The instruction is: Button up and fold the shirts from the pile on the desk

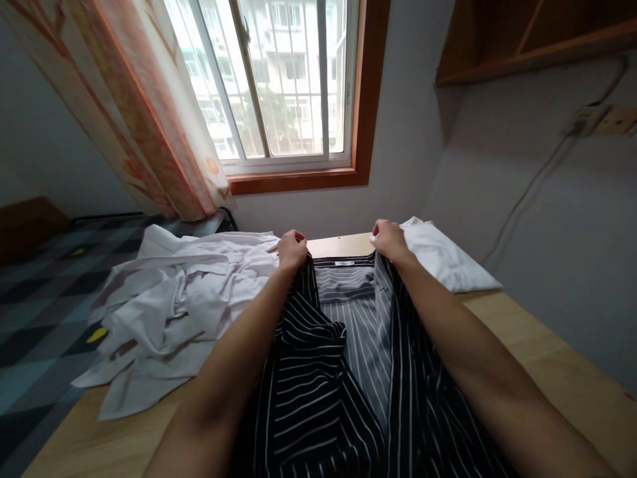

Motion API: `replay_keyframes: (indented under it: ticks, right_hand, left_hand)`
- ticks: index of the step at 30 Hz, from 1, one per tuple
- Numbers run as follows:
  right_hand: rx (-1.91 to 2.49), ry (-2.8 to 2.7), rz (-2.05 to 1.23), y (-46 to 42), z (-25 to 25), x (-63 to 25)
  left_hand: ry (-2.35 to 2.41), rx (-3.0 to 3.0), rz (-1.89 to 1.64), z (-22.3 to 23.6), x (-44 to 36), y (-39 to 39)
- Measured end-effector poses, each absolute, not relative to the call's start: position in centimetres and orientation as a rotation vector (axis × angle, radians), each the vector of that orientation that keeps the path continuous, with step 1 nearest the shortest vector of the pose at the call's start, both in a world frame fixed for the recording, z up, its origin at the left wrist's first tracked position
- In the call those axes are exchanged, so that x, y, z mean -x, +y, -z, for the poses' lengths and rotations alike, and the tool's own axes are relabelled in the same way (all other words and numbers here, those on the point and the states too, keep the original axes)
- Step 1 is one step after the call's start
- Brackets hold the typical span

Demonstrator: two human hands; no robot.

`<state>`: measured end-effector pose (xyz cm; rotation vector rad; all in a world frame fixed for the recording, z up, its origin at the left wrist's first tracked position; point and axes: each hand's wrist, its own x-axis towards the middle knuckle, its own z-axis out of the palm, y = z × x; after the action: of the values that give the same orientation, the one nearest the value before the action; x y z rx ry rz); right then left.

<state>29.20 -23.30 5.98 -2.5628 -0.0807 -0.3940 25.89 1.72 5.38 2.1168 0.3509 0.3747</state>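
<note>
A black shirt with white stripes (308, 392) lies open at the front on the table, its inside back and a small white neck label showing between the two front panels. My left hand (292, 249) is closed on the shirt's collar at the left. On the other side my right hand (391, 240) pinches the collar at the right. Both arms reach forward over the shirt, and the right forearm hides part of its right panel. The lower end of the shirt runs out of view at the bottom.
Crumpled white clothing (184, 299) is heaped at the left of the wooden table (542, 352). A folded white garment (442, 255) lies at the back right. Left of the table is a bed with a checked cover (40, 292). Window and curtain (144, 113) are behind.
</note>
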Motion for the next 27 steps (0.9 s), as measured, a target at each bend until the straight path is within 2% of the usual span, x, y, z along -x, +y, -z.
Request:
replay_keyframes:
  ticks: [4,8,11,14,19,23,27]
  right_hand:
    - [2.588,-0.201,0.133,-18.0,-3.3,-28.2]
    - [2.367,-0.469,0.011,-19.9,-1.2,-26.2]
    - [2.126,-0.672,-0.059,-24.1,-1.8,-22.6]
    - [2.226,-0.81,-0.002,-28.0,-3.3,-16.1]
    - [2.387,-1.083,-0.237,-29.7,-2.6,-5.0]
    - [2.451,-1.211,-0.273,-28.2,0.3,-1.5]
    - [2.478,-1.213,-0.221,-26.8,2.2,-0.5]
  left_hand:
    - [0.286,-2.084,-0.135,-3.4,-25.7,-1.4]
    - [0.038,-2.188,-0.071,-3.8,-21.6,0.5]
    - [-0.276,-2.436,-0.144,-5.6,-15.4,3.1]
    - [-0.533,-2.592,-0.11,-6.3,-7.3,4.3]
    - [-0.636,-2.695,-0.1,-2.2,2.3,2.9]
    - [-0.715,-2.789,-0.179,1.4,3.1,2.4]
    - [-0.624,-2.605,-0.276,-0.5,1.3,3.6]
